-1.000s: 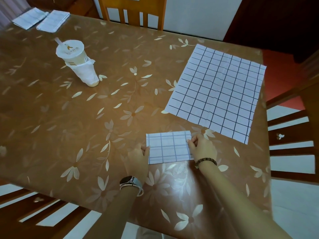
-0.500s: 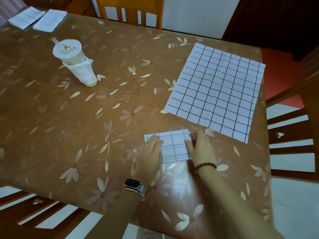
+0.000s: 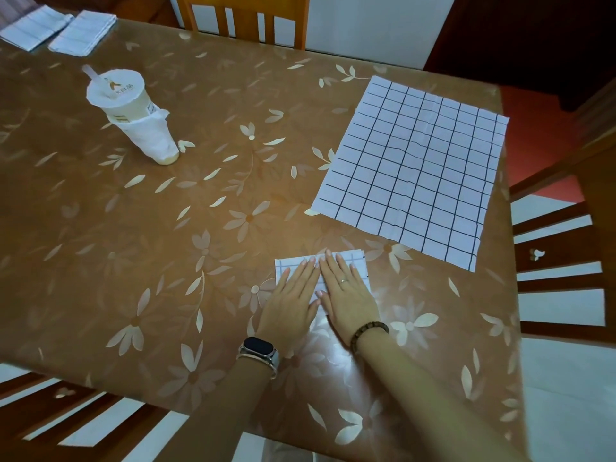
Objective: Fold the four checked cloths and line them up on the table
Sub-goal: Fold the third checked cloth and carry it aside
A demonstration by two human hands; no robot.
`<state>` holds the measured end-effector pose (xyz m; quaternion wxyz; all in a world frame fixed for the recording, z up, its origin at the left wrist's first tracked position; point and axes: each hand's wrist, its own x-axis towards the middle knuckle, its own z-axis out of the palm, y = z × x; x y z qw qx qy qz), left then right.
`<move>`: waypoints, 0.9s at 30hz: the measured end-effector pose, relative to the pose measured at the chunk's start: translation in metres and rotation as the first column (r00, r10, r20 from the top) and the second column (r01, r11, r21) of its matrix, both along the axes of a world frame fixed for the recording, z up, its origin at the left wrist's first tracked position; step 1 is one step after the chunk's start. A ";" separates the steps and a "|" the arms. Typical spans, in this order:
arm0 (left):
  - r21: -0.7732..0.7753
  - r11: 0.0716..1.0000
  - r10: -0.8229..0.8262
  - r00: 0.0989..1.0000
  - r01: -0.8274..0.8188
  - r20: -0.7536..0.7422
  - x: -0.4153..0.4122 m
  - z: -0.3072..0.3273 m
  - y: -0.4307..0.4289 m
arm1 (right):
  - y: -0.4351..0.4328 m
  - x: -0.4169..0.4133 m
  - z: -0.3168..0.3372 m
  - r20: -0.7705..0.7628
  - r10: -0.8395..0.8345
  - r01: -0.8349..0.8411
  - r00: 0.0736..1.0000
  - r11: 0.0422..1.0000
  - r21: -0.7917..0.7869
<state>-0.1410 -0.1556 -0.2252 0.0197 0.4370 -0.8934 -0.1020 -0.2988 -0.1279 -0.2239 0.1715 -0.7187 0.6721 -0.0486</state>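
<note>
Folded cloth [image 3: 283, 266]: near centre of surface [image 3: 133, 261], long axis left-right.
Left hand [image 3: 293, 300], right hand [image 3: 346, 291]: flat, open palms pressing it.
Unfolded cloth [image 3: 413, 168]: far right, nearer right hand.

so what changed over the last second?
Both hands moved inward from the side edges of the folded cloth: the left hand and right hand now lie flat on top, side by side, pressing it. The open cloth, cup and two folded cloths at the far corner stayed put.
</note>
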 end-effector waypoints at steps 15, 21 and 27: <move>0.017 0.997 0.072 0.996 -0.073 0.059 0.020 0.010 -0.010 | 0.009 -0.019 0.010 -0.134 -0.069 0.071 0.989 0.997 0.008; 0.032 0.996 0.080 0.995 -0.082 0.055 0.019 0.006 -0.008 | 0.015 -0.017 0.001 -0.132 -0.079 0.080 0.988 0.997 0.004; 0.042 0.989 0.145 0.989 -0.143 -0.035 0.019 0.016 -0.017 | 0.017 -0.021 0.019 0.133 -0.158 0.163 0.978 0.986 -0.027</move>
